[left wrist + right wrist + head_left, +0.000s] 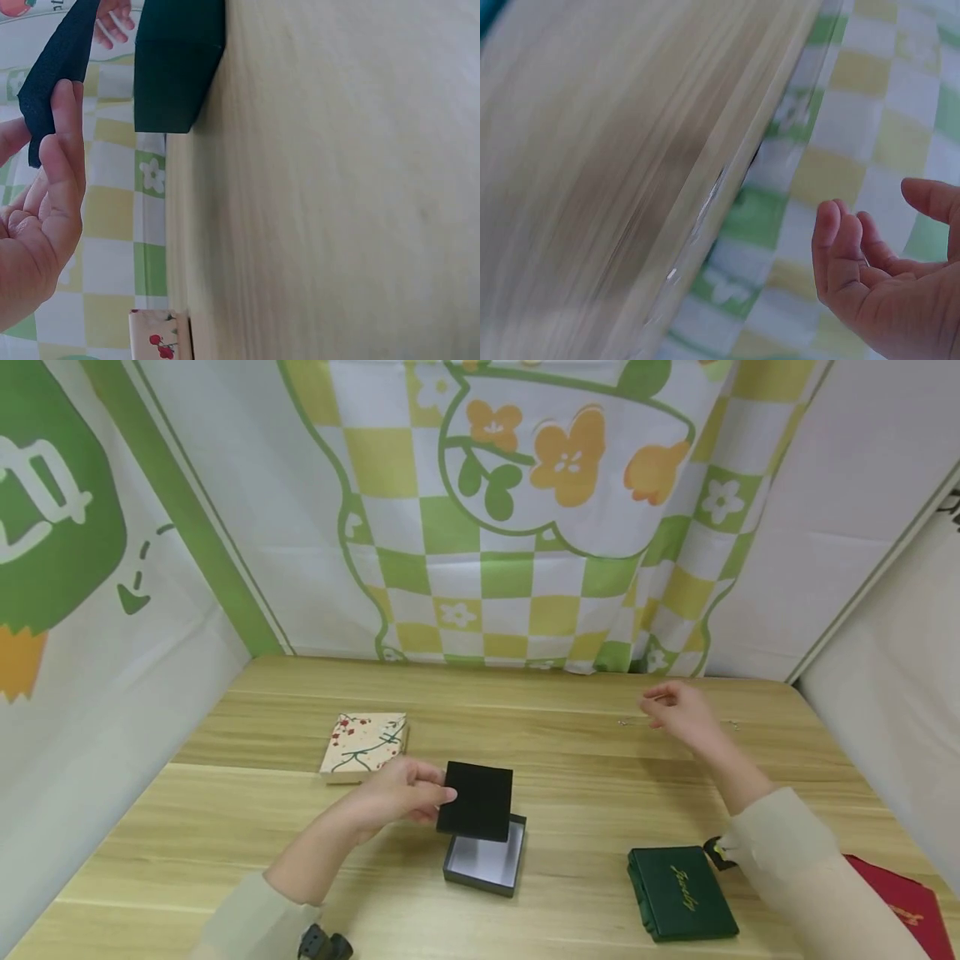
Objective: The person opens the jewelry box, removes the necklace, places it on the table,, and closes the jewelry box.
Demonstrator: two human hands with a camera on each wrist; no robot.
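My left hand point(401, 793) pinches a thin black square pad point(480, 802) by its left edge, fingers on one face and thumb on the other. The pad is held above a small open box point(480, 887) with dark walls and a pale inside, hiding its far part. In the left wrist view the pad point(56, 71) is seen nearly edge-on, beside the dark box point(165, 82). Over at the far right, my right hand point(678, 714) hovers near a thin silvery chain point(624, 722) lying on the table. Its fingers point(844, 251) are loosely bent around nothing, apart from the chain point(705, 210).
A cream box with red blossoms point(366, 743) lies behind my left hand. To the right lies a green jewelry case point(684, 893), near my right sleeve. A red case point(903, 902) is partly hidden by that arm. Checked cloth point(525, 585) hangs behind the wooden table point(570, 760).
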